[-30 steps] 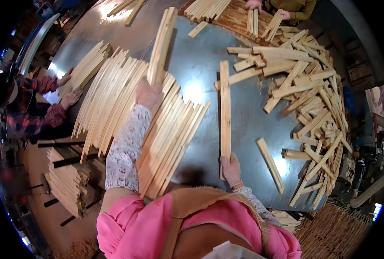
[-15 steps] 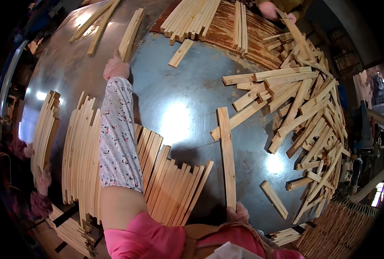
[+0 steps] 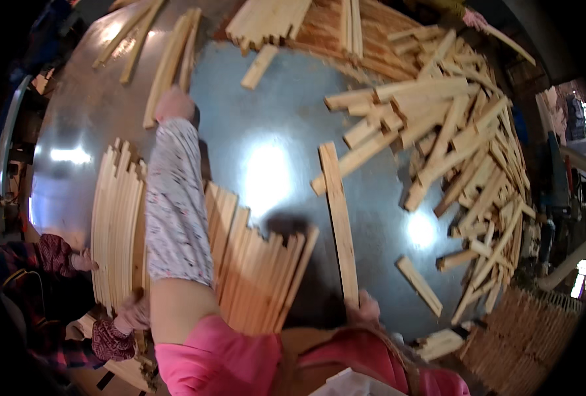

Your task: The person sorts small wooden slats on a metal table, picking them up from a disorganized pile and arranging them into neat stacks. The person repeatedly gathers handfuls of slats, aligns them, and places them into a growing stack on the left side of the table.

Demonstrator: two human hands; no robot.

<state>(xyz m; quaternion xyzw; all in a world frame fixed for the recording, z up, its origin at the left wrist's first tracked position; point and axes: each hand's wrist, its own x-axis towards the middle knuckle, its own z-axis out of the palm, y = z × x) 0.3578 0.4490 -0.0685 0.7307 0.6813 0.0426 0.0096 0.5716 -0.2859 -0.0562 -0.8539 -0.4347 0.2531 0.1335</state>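
Note:
Near the table's lower edge, my gloved right hand (image 3: pixel 365 309) grips the near end of a long wooden strip (image 3: pixel 339 224), which points away from me across the metal table. Stretched forward to the upper left, my gloved left hand (image 3: pixel 176 105) touches or lies against a pair of wooden strips (image 3: pixel 171 59); motion blur hides its fingers. Under and beside my left forearm stands a row of wooden strips (image 3: pixel 256 277) with uneven ends. Left of that forearm is another row of strips (image 3: pixel 118 224).
A large jumbled heap of wooden pieces (image 3: pixel 477 158) covers the table's right side. Bundled strips (image 3: pixel 270 20) lie at the far edge. A co-worker's hands (image 3: pixel 133 314) are at the left row; another person's hand (image 3: pixel 474 20) holds a strip at upper right. A short piece (image 3: pixel 419 287) lies alone.
My left hand has drawn slightly nearer, and a strip beside it has shifted left and nearer. The outer left bundle is gone from its place; the co-worker's hands have moved right to the adjacent row.

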